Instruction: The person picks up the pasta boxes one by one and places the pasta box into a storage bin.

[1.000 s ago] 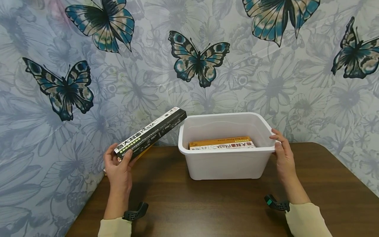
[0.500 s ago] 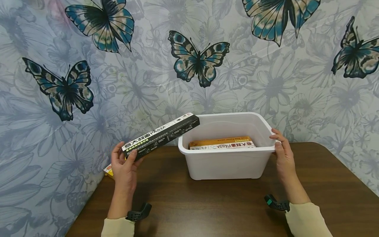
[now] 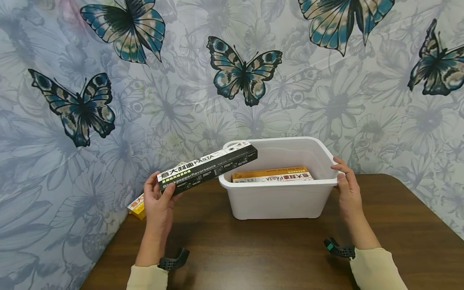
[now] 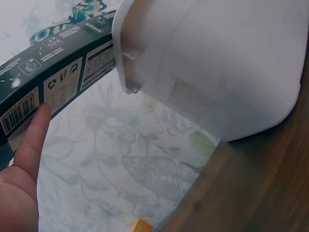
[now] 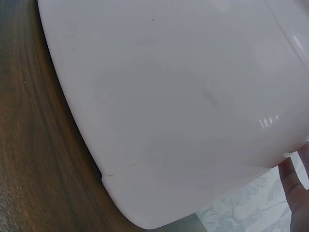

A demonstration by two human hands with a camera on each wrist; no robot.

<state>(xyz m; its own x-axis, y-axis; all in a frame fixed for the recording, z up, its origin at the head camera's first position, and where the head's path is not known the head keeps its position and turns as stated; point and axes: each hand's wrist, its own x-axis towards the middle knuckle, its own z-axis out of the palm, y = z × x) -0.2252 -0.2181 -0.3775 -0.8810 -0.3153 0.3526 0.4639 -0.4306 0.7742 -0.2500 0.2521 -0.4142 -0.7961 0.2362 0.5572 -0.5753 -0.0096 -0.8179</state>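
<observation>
My left hand (image 3: 159, 205) grips the near end of a black and white pasta box (image 3: 210, 167), thumb in front. The box slants up to the right, its far end over the left rim of a white plastic bin (image 3: 277, 201). In the left wrist view, a finger (image 4: 34, 140) lies along the box's printed side (image 4: 63, 79). My right hand (image 3: 349, 195) holds the bin's right rim between thumb and fingers. An orange and white pasta box (image 3: 272, 175) lies inside the bin; its lower part is hidden by the front wall.
Behind my left hand, a yellow box (image 3: 138, 207) lies at the table's left edge, partly covered. The bin stands on a brown wooden table (image 3: 253, 253). A butterfly-patterned wall covering (image 3: 174, 100) rises behind.
My left hand has moved right with the black pasta box, which now tilts less and reaches over the bin's rim. The yellow box has come into view. The right hand and bin stay put.
</observation>
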